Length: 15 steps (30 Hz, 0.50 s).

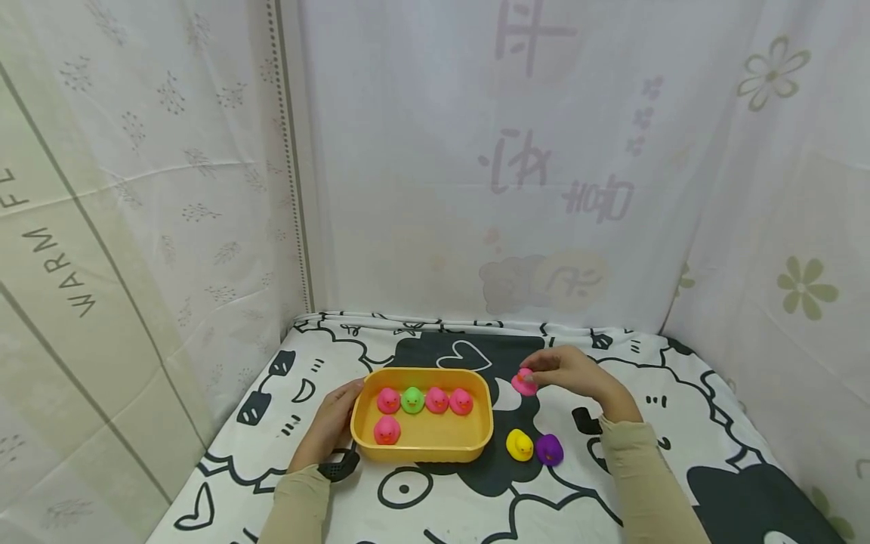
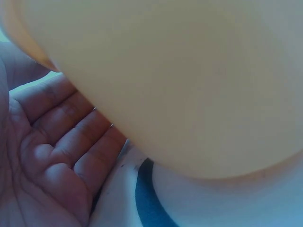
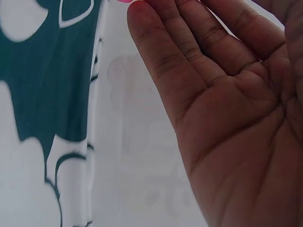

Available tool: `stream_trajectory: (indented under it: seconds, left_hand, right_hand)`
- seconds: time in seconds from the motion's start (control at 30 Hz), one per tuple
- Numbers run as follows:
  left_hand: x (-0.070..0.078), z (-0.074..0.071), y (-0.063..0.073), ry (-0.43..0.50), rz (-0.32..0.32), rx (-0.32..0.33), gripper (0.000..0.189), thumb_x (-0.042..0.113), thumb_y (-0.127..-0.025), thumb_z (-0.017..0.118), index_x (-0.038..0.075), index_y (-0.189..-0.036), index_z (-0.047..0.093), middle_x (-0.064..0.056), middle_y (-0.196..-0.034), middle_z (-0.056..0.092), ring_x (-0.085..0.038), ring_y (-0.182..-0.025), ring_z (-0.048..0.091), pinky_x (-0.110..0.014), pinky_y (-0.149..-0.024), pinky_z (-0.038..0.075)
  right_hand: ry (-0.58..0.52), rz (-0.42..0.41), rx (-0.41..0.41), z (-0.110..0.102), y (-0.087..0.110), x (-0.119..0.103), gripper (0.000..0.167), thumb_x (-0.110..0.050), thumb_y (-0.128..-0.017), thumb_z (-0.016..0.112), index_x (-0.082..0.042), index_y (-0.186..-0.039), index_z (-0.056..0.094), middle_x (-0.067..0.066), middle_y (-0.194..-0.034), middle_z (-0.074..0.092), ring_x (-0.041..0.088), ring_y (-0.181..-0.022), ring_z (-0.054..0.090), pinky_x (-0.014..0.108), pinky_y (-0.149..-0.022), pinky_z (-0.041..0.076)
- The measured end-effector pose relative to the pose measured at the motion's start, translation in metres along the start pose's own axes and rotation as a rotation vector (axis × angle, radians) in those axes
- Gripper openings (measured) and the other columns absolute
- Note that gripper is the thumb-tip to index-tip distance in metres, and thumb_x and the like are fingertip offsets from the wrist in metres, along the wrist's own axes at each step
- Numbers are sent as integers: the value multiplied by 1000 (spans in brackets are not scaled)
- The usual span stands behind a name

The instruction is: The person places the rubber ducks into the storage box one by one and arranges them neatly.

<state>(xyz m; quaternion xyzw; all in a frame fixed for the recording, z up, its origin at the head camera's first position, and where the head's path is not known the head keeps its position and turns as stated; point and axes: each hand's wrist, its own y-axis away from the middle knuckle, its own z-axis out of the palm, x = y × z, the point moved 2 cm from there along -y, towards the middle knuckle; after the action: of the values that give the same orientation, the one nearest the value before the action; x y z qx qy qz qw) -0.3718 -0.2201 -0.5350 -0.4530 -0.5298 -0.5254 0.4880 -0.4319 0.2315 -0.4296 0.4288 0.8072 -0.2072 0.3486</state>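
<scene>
My left hand [image 1: 333, 423] holds the left end of a yellow plastic tray [image 1: 435, 455]; in the left wrist view its fingers [image 2: 71, 113] lie along the pale outer wall, with the thumb by the rim. Pinched in the fingertips of my right hand [image 1: 567, 370] is a pink rubber duck [image 1: 523, 383], right of the tray; only a sliver of it shows in the right wrist view. Inside the tray, a green duck [image 1: 411, 400] stands in a back row among pink ducks [image 1: 437, 400]. One more pink duck [image 1: 387, 431] sits at front left.
A yellow duck [image 1: 519, 446] and a purple duck [image 1: 550, 450] lie side by side on the cloth, right of the tray and below my right hand. The black-and-white patterned cloth [image 1: 404, 487] covers the surface. Pale printed curtains [image 1: 408, 189] hang behind and on both sides.
</scene>
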Motion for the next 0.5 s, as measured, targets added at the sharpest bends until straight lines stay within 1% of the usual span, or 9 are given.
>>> stream_trajectory:
  seconds: [0.07,0.17,0.23,0.3,0.5]
  left_hand:
    - [1,1,0,-2,2,-3,63,51,-100,55,7,-145,53,-15,-144,55,-25,-124,57,-34,-99,53]
    - [1,1,0,-4,5,0,64,52,-99,56,7,-145,53,-15,-143,55,-25,-124,58,-35,-99,53]
    - [1,1,-1,-10,8,0,66,54,-98,56,7,-145,53,-15,-143,55,-25,-124,58,-35,-99,53]
    - [-1,0,-2,-12,1,7,67,55,-97,57,8,-144,54,-14,-142,56,-25,-123,58,-34,-98,53]
    - [-2,-2,-3,-37,1,12,68,56,-97,57,7,-144,54,-15,-143,56,-27,-124,57,-34,-99,52]
  right_hand:
    - [2,-17,-22,4,-6,-8,31,-37,-91,75,-17,-114,74,-2,-101,74,19,-92,69,43,-86,60]
    - [33,-55,-54,11,-16,-21,28,-35,-92,74,-18,-114,74,-4,-103,74,18,-94,69,38,-86,60]
    - [45,-86,-81,18,-23,-30,27,-33,-92,74,-18,-115,74,-5,-105,73,17,-97,69,38,-88,59]
    - [50,-110,-109,27,-31,-37,26,-32,-92,75,-19,-114,74,-6,-107,73,16,-99,68,36,-88,59]
    - [64,-142,-206,59,-53,-65,26,-32,-90,77,-20,-113,75,-10,-104,73,11,-96,68,30,-85,59]
